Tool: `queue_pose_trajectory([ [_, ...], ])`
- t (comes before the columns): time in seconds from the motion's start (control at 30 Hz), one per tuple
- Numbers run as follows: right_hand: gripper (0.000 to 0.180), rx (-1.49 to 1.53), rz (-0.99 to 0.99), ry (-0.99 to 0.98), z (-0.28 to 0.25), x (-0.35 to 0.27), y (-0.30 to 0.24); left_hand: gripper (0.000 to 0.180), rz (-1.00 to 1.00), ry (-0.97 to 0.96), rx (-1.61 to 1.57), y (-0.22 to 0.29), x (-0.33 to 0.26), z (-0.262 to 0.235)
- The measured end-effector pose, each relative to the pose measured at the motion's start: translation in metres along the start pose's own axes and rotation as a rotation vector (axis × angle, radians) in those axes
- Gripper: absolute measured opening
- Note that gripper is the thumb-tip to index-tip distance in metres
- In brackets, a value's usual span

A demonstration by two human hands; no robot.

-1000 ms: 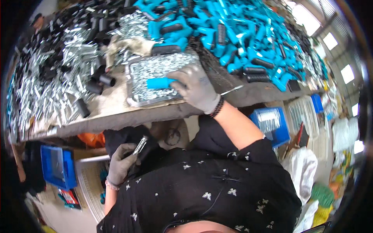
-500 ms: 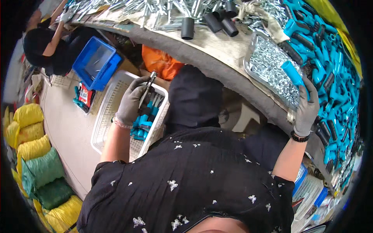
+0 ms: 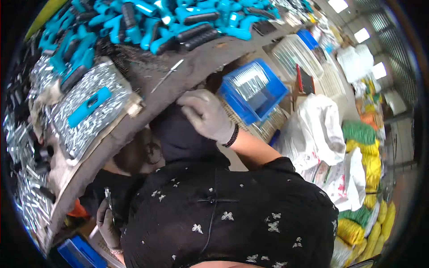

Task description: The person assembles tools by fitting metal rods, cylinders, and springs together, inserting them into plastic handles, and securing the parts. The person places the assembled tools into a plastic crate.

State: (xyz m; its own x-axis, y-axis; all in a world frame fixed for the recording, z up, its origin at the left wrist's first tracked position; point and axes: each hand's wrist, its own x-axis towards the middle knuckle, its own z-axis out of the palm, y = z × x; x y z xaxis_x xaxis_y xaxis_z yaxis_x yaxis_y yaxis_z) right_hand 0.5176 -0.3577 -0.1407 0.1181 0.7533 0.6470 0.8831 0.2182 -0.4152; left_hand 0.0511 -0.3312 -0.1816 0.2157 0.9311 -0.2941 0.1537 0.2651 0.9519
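My left hand (image 3: 107, 223), in a grey glove, is low at the left beside my dark dotted shirt and grips a thin metal rod (image 3: 108, 196) that points upward. My right hand (image 3: 206, 115), also gloved, hangs below the table edge (image 3: 147, 105) over my dark lap with fingers loosely curled and nothing in them. A tray of small metal parts (image 3: 85, 118) sits on the table with one turquoise handle (image 3: 88, 107) lying on it. A single metal rod (image 3: 166, 76) lies loose on the bare table.
A heap of turquoise and black handles (image 3: 156, 24) covers the far table. Metal parts (image 3: 24, 147) pile up at the left. A blue bin (image 3: 254, 91) on white baskets stands to the right, with white sacks (image 3: 313, 134) and yellow and green bundles (image 3: 371, 178) beyond.
The view has swung from my left side to my right. My right hand has left the tray and table edge and dropped toward my lap. My left hand still holds the rod, now lower.
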Motion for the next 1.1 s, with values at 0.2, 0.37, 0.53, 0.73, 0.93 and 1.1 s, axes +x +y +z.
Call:
queue_pose_trajectory([
  [0.2,0.025,-0.417,0.817,0.456,-0.091,-0.104,0.212,0.028,-0.107,-0.117,-0.013,0.025,0.031,0.04],
  [0.37,0.026,-0.351,1.07,0.055,-0.096,-0.134,0.305,0.027,-0.146,-0.159,-0.058,0.024,0.036,0.055],
  [0.53,0.031,-0.658,1.088,-0.276,-0.071,-0.109,0.313,0.027,-0.09,-0.116,0.085,0.038,0.031,0.065],
  [0.73,0.026,-0.875,1.017,-0.487,-0.064,-0.105,0.319,0.027,-0.103,-0.089,0.063,0.037,0.033,0.071],
  [0.93,0.029,-0.454,0.988,-0.043,-0.103,-0.106,0.275,0.022,-0.148,-0.214,0.134,0.042,0.035,0.059],
  [1.1,0.017,0.531,0.967,0.066,-0.114,-0.046,0.097,0.019,0.066,-0.396,0.155,0.06,0.027,0.065],
])
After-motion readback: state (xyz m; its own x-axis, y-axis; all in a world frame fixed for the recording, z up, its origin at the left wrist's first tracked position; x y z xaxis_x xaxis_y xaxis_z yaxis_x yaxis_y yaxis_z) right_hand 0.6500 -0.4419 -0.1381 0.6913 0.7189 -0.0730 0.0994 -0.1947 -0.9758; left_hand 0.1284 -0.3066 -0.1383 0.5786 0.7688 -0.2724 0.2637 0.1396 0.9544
